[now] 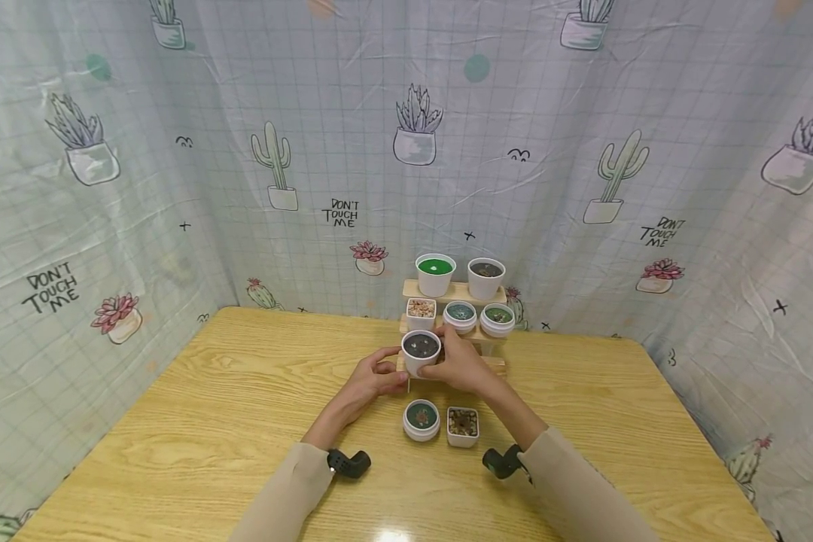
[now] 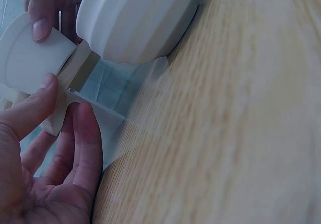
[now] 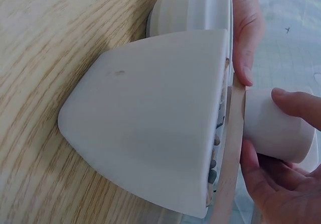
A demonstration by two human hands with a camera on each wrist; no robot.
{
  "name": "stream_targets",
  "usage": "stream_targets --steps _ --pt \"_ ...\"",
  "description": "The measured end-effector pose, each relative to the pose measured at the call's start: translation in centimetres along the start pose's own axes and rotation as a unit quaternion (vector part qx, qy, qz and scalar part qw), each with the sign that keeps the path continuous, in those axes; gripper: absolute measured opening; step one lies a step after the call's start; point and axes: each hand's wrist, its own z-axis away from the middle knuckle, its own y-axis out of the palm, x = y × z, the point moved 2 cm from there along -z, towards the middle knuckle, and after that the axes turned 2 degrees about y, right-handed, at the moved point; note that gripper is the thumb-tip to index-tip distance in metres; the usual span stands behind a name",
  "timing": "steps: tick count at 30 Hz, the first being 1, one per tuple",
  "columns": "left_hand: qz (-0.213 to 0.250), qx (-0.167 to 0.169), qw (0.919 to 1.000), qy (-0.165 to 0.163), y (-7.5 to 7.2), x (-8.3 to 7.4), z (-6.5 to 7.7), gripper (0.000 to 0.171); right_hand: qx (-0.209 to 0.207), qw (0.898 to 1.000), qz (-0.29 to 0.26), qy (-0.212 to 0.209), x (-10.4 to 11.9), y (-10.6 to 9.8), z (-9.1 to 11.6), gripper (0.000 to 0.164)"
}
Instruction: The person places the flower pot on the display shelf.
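Note:
A round white pot (image 1: 416,364) with dark filling stands at the left of the lowest wooden step of a tiered shelf (image 1: 494,366). My right hand (image 1: 462,364) grips this pot, thumb in front and fingers round its far side. At the step's left end, my left hand (image 1: 373,380) holds the board, its thumb against the edge. The left wrist view shows that hand's fingers curled below the wooden board (image 2: 80,72). In the right wrist view the held pot (image 3: 276,128) meets the board, partly hidden by my right hand.
In front of the shelf sit a round ribbed pot (image 1: 421,433) and a square pot (image 1: 463,438) with pebbles. Several filled pots, among them a green-topped one (image 1: 436,283), stand on the upper steps. A patterned curtain (image 1: 339,150) hangs behind the wooden table (image 1: 278,361).

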Motion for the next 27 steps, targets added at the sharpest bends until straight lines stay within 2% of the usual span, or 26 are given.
stream_targets --steps 17,27 --pt "-0.002 -0.011 0.9999 -0.006 0.0 -0.1 0.2 0.068 0.007 1.000 0.013 -0.016 0.1 -0.1 0.3 0.069" --pt "-0.001 -0.006 1.0000 0.001 0.0 -0.1 0.1 0.068 0.039 0.999 -0.006 -0.025 -0.7 -1.1 1.1 0.073"
